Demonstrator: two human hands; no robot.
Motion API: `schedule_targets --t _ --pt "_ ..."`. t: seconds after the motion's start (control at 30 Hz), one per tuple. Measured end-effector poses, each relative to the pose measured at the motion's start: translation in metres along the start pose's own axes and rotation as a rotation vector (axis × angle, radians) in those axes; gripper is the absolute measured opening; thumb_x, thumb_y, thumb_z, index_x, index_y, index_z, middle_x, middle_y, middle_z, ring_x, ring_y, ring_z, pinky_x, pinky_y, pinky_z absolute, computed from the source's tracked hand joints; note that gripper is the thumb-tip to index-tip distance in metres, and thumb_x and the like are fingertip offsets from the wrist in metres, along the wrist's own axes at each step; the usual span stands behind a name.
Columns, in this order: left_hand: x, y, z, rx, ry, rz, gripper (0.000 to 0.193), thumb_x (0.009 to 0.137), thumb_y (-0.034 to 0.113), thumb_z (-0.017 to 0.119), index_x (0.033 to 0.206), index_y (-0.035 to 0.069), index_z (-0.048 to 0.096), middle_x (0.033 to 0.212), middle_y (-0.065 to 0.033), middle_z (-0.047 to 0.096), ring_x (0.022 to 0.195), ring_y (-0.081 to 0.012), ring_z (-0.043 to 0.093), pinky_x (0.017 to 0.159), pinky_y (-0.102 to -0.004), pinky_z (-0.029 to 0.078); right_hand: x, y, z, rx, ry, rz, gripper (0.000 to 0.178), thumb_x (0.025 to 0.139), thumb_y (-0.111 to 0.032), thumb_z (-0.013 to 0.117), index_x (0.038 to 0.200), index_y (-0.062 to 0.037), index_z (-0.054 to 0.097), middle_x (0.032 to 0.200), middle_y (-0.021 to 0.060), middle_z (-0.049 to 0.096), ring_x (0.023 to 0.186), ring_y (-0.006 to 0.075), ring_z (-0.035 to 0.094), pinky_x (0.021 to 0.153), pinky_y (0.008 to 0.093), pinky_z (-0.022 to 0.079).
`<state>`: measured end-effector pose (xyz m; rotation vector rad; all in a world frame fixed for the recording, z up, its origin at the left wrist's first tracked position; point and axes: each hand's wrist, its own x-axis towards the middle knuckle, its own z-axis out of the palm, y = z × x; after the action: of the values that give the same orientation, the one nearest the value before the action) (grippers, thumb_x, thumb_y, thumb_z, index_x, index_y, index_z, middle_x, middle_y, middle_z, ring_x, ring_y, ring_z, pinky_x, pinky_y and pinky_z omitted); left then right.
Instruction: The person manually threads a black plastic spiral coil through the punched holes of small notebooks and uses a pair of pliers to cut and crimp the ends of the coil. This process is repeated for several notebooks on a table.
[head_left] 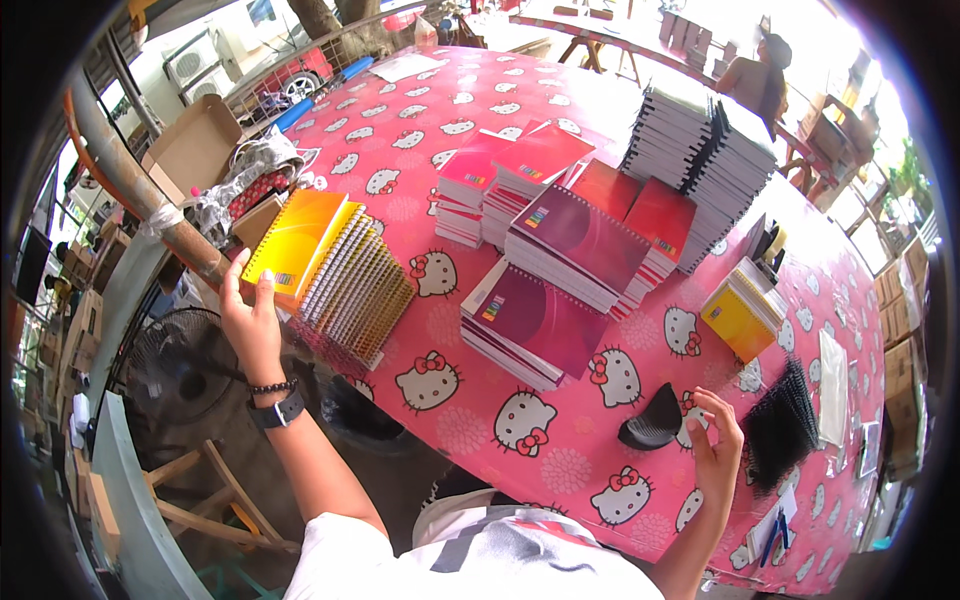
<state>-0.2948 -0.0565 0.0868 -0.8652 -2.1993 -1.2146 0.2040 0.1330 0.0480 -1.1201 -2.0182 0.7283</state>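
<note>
A tall stack of spiral notebooks with yellow-orange covers (pixel 305 235) stands at the table's left edge, its metal coils facing right. My left hand (pixel 248 310) rests against the stack's left side, fingers apart, the thumb over the top cover. Toward the right front, my right hand (pixel 718 445) hovers with loosely spread fingers and nothing visible in it. Just left of it lies a black, half-round, ridged object (pixel 652 420), whose kind I cannot make out. A bundle of black binding coils (pixel 780 425) lies to the right of that hand.
Purple notebooks (pixel 575 245), red ones (pixel 540 150) and tall black-coiled stacks (pixel 690 140) fill the middle and back. A yellow notebook (pixel 740 315) is at right, blue-handled pliers (pixel 775 535) at the front right corner. A pole (pixel 150 190) and fan (pixel 180 365) are left.
</note>
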Motion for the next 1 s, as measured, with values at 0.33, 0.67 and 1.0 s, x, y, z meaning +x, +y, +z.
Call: schedule_targets --t 0.33,0.67,1.0 --pt "0.007 0.004 -0.015 -0.044 -0.142 0.056 0.029 0.089 0.018 0.062 0.114 0.004 0.063 0.117 -0.0115 0.057 0.108 -0.0242 0.055 0.096 -0.0363 0.041 0.018 0.039 -0.007 -0.019 0.083 0.054 0.020 0.080 -0.002 0.064 0.101 -0.0014 0.064 0.108 0.0115 0.066 0.101 0.0238 0.060 0.082 0.0331 0.046" --pt "-0.003 0.048 -0.008 0.077 -0.328 0.279 0.032 0.075 0.005 0.070 0.105 -0.001 0.062 0.105 -0.0136 0.060 0.101 -0.0304 0.056 0.093 -0.0383 0.042 0.129 0.126 -0.027 -0.741 0.374 -0.094 0.036 0.074 -0.013 0.071 0.109 -0.0096 0.063 0.114 0.0069 0.060 0.109 0.0277 0.051 0.094 0.0393 0.039" --pt "-0.055 0.138 0.013 -0.668 -0.288 0.510 0.036 0.079 0.031 0.073 0.099 0.004 0.062 0.113 -0.0154 0.057 0.104 -0.0292 0.054 0.092 -0.0411 0.043 0.136 0.108 -0.044 -0.569 0.468 -0.115 0.014 0.072 -0.008 0.070 0.082 -0.0068 0.060 0.085 0.0080 0.061 0.091 0.0286 0.056 0.082 0.0413 0.043"
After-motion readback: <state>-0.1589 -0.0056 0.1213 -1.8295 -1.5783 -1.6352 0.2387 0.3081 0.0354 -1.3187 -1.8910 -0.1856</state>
